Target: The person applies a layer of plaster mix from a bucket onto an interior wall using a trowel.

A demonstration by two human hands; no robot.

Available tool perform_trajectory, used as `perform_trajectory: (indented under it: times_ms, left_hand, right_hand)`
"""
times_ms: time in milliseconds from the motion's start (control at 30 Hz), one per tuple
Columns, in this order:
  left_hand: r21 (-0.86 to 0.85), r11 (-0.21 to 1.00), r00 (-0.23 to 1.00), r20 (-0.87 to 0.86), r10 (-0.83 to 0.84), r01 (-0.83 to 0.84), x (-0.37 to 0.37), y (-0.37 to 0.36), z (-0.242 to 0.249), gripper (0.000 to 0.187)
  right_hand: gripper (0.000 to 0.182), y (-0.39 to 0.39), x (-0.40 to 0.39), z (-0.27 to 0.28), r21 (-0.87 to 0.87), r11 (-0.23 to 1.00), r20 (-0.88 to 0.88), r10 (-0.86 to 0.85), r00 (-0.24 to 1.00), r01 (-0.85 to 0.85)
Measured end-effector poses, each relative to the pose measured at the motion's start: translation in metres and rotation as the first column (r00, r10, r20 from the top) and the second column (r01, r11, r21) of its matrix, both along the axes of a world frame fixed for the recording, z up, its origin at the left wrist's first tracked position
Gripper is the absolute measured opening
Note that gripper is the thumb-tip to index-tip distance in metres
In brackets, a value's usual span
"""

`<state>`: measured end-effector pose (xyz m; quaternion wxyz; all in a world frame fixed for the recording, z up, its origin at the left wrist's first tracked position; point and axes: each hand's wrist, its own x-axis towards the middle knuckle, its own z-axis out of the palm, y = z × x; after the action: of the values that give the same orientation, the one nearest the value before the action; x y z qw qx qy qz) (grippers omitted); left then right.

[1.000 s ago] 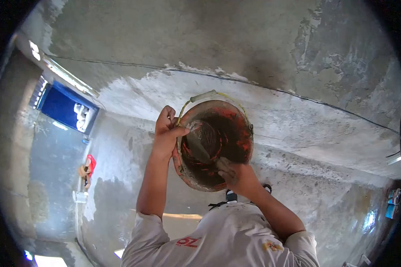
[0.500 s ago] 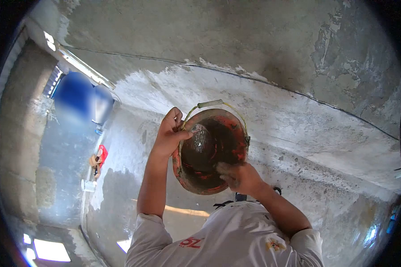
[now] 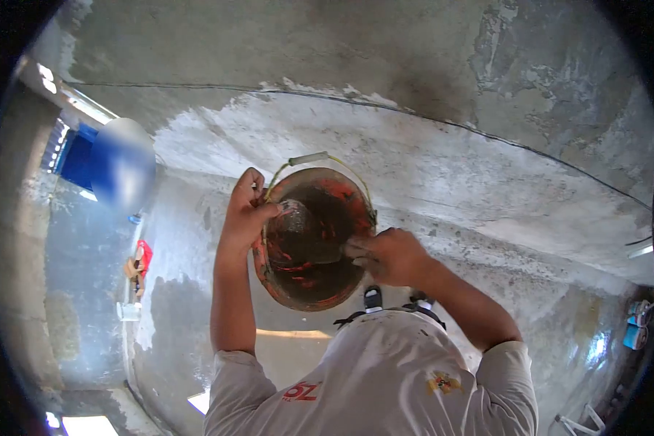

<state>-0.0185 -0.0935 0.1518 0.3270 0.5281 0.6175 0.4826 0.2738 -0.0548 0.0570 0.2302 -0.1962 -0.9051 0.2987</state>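
Observation:
I hold a red bucket (image 3: 304,289), smeared with grey mortar inside, tilted with its opening towards me. My left hand (image 3: 244,211) grips its rim and the wire handle at the upper left. At the bucket's right edge, my right hand (image 3: 389,256) is closed on the handle of a trowel (image 3: 296,227). The trowel's blade lies inside the bucket against the left wall and carries a lump of wet mortar. The trowel handle itself is hidden by my fingers.
A rough grey plastered wall (image 3: 429,167) fills the view behind the bucket, crossed by a thin black cable (image 3: 487,149). My feet in sandals (image 3: 373,299) show below the bucket. A red object (image 3: 144,256) and a blue panel (image 3: 76,156) are at the far left.
My right hand has risen from the bucket's lower edge to its right rim, drawing the trowel blade across the inside. The bucket and left hand have shifted slightly left.

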Motion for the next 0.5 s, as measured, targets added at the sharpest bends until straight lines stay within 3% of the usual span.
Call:
perform_trajectory:
  times_ms: [100,133,167,233,333,400,467,500]
  left_hand:
    - [0.019,1.000,1.000,0.013,0.018,-0.018,0.003,0.001,-0.007,0.044]
    - [0.007,1.000,1.000,0.009,0.023,-0.023,0.006,-0.001,-0.006,0.044]
    - [0.013,1.000,0.999,0.026,0.026,-0.026,0.009,-0.001,-0.008,0.044]
    - [0.070,0.995,0.984,-0.160,0.076,-0.066,0.019,0.003,-0.011,0.037]
    - [0.223,0.973,0.960,-0.256,0.116,-0.059,0.034,0.014,-0.022,0.033]
    - [0.194,0.979,0.952,-0.280,0.123,-0.070,0.050,0.017,-0.020,0.029]
    - [0.216,0.974,0.919,-0.368,0.141,-0.063,0.064,0.022,-0.022,0.025]
    - [0.170,0.982,0.909,-0.391,0.144,-0.082,0.067,0.026,-0.023,0.024]
  right_hand:
    - [0.033,0.017,0.049,0.043,0.041,0.991,0.179,-0.130,0.975,0.124]
    - [0.032,0.021,0.062,0.057,0.080,0.981,0.153,-0.187,0.970,0.177]
    - [0.031,0.025,0.073,0.080,0.075,0.978,0.268,-0.208,0.941,0.194]
    - [0.030,0.030,0.086,0.099,0.084,0.973,0.386,-0.229,0.894,0.214]
    - [0.027,0.034,0.095,0.096,0.083,0.986,0.508,-0.168,0.845,0.146]
    - [0.029,0.035,0.097,0.081,0.144,0.990,0.557,-0.078,0.827,-0.004]
    - [0.029,0.035,0.097,0.074,0.046,0.999,0.541,-0.017,0.841,-0.009]
    - [0.027,0.035,0.098,0.068,-0.112,0.994,0.545,0.053,0.837,0.010]
